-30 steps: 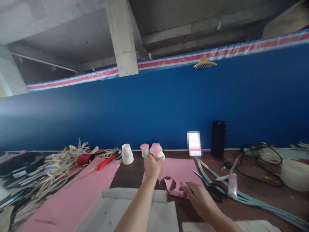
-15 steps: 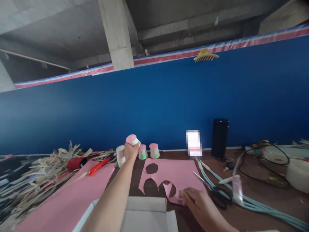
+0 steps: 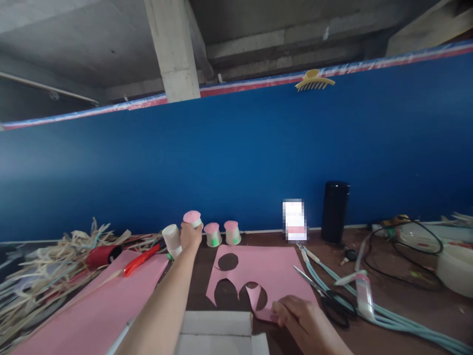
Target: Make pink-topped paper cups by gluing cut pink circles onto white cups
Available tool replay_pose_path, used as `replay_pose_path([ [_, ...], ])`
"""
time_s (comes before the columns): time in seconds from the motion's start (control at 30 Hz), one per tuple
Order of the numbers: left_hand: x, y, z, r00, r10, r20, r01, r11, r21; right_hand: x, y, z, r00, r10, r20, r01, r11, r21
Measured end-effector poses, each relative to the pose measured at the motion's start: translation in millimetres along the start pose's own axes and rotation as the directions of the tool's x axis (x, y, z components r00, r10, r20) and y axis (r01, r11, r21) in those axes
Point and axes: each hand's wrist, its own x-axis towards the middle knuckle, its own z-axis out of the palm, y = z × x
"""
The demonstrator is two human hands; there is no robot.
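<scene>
My left hand [image 3: 191, 237] is closed around an upside-down paper cup [image 3: 197, 223] with a pink paper disc [image 3: 191, 216] on top. Left of it leans a white paper cup [image 3: 172, 238], tilted. To its right stand two more upturned cups [image 3: 213, 239] [image 3: 232, 237], each topped with pink and marked green. My right hand [image 3: 295, 310] rests at the near edge of a pink sheet [image 3: 273, 266], its thumb and fingers pinched on it. Round holes are cut in this sheet, and a curled strip hangs beside one.
Black-handled scissors [image 3: 328, 296], blue cords [image 3: 406, 323] and a clear tube [image 3: 364, 296] lie on the right. A black cylinder [image 3: 335, 212] stands by the blue partition [image 3: 240, 162]. At left are a second pink sheet [image 3: 92, 315], a red-handled tool [image 3: 142, 260] and loose strips [image 3: 48, 281]. A white box [image 3: 218, 325] sits in front.
My left hand has lowered the pink-topped cup beside the row of cups. The white cup next to it now tilts more. My right hand stays on the pink sheet. The view has shifted slightly.
</scene>
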Motion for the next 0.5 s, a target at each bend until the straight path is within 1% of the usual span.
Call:
replay_pose_path([
  [0.3, -5.6, -12.1, 9.7, 0.998, -0.031, 0.056, 0.026, 0.997, 0.076, 0.4, -0.3, -0.1, 1.000, -0.004, 0.010, 0.005, 0.999, -0.035],
  [0.5, -7.6, -19.8, 19.9, 0.996, -0.008, 0.087, 0.000, 0.995, 0.099, -0.2, 0.4, 1.5, 1.000, 0.006, 0.011, -0.005, 0.998, -0.060],
])
